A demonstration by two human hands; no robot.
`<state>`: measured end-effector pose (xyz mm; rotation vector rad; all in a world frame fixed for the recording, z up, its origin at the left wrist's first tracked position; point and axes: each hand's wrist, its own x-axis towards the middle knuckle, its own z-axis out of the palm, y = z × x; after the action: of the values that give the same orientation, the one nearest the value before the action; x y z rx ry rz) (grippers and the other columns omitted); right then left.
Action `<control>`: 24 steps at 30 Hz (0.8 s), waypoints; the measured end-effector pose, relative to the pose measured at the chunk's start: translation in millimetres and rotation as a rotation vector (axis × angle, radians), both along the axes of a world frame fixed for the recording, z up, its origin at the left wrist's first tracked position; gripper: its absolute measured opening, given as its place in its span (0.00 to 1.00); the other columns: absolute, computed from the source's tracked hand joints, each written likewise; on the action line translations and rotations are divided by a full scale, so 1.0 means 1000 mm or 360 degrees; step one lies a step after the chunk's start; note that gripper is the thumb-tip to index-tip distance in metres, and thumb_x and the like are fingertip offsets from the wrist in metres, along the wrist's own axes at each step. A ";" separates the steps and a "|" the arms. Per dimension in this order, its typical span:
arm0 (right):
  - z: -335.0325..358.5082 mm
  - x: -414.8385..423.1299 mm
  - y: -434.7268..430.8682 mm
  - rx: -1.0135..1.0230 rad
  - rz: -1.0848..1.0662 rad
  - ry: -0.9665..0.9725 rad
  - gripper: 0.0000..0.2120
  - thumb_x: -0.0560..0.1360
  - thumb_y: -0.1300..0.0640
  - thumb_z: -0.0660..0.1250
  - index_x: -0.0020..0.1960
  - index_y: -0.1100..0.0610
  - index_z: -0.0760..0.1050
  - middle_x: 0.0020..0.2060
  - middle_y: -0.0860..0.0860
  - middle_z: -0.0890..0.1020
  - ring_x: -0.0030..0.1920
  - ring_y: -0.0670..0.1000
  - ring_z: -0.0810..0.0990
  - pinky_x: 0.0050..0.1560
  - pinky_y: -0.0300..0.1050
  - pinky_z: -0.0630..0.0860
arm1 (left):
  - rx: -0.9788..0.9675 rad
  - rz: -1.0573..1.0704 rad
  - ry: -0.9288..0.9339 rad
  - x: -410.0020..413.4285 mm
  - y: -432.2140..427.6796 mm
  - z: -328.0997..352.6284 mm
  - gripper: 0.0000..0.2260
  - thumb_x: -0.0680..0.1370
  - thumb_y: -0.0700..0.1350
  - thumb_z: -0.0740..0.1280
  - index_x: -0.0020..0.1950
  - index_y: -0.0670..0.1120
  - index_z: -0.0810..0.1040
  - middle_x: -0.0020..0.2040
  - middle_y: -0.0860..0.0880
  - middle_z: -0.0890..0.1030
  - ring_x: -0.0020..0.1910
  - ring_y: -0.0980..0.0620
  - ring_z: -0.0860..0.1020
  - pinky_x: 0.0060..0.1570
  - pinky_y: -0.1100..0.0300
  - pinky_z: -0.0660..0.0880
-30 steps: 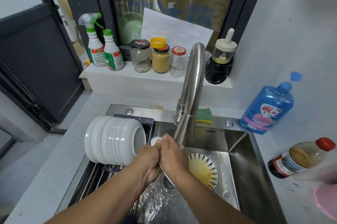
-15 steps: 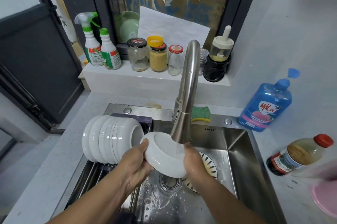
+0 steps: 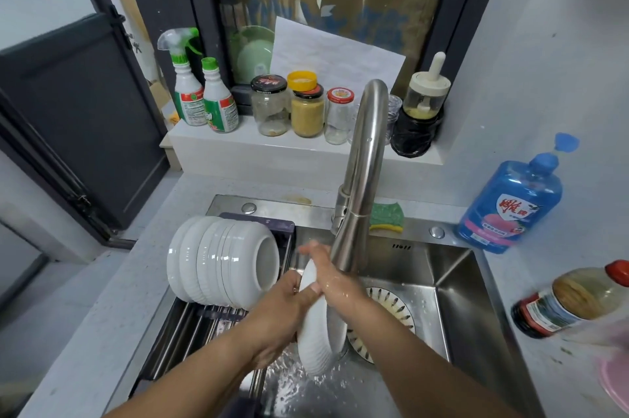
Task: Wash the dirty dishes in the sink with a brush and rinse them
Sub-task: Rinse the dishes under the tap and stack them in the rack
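While both hands grip it, the white bowl stands on edge, wet.

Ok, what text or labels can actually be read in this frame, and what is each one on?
Blue detergent bottle: red-and-white logo with large characters, too blurred to read.
Two green-capped spray bottles: printed labels, too small.
Red jar lid and black jar lid: print unreadable.
Dark sauce bottle: label blurred.
No text reads clearly.
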<state>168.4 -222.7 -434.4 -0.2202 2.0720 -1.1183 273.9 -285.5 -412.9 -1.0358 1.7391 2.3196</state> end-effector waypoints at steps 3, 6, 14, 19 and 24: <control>-0.008 0.007 0.005 -0.0116 0.0029 0.0082 0.24 0.73 0.23 0.47 0.56 0.27 0.77 0.59 0.47 0.81 0.57 0.50 0.80 0.65 0.54 0.76 | 0.0222 0.0189 -0.0007 0.003 0.000 -0.007 0.12 0.83 0.47 0.65 0.59 0.38 0.72 0.54 0.35 0.84 0.54 0.38 0.84 0.57 0.37 0.80; -0.007 0.004 0.008 -0.0098 -0.0107 0.0074 0.26 0.71 0.22 0.52 0.60 0.28 0.77 0.62 0.47 0.80 0.57 0.52 0.80 0.60 0.47 0.75 | 0.0385 0.0421 0.0011 0.003 0.003 -0.010 0.12 0.84 0.46 0.65 0.60 0.37 0.73 0.55 0.34 0.84 0.55 0.37 0.84 0.56 0.38 0.80; -0.045 -0.024 0.024 0.0454 0.0147 0.0205 0.17 0.84 0.59 0.55 0.68 0.65 0.72 0.66 0.64 0.76 0.65 0.62 0.76 0.65 0.50 0.74 | 0.0309 0.0613 0.0087 -0.003 -0.008 0.003 0.10 0.84 0.47 0.64 0.53 0.41 0.72 0.52 0.35 0.81 0.49 0.41 0.81 0.53 0.39 0.81; -0.048 0.000 0.004 0.0319 -0.0280 -0.0062 0.35 0.74 0.35 0.53 0.73 0.54 0.69 0.69 0.59 0.75 0.67 0.62 0.75 0.68 0.57 0.72 | 0.0259 0.0686 0.0033 -0.006 -0.003 -0.003 0.10 0.84 0.48 0.64 0.53 0.41 0.72 0.51 0.36 0.82 0.46 0.42 0.82 0.42 0.49 0.82; -0.037 0.013 -0.002 0.0256 -0.0368 -0.0189 0.46 0.69 0.23 0.53 0.79 0.49 0.61 0.76 0.54 0.66 0.74 0.60 0.68 0.72 0.59 0.66 | 0.0164 0.0573 0.0020 -0.003 -0.002 -0.005 0.11 0.85 0.47 0.63 0.58 0.38 0.71 0.54 0.35 0.83 0.48 0.41 0.84 0.47 0.43 0.84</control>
<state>181.6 -224.6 -471.0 0.1649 2.1057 -1.0637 271.0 -287.2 -418.1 -1.4179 1.5213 2.5902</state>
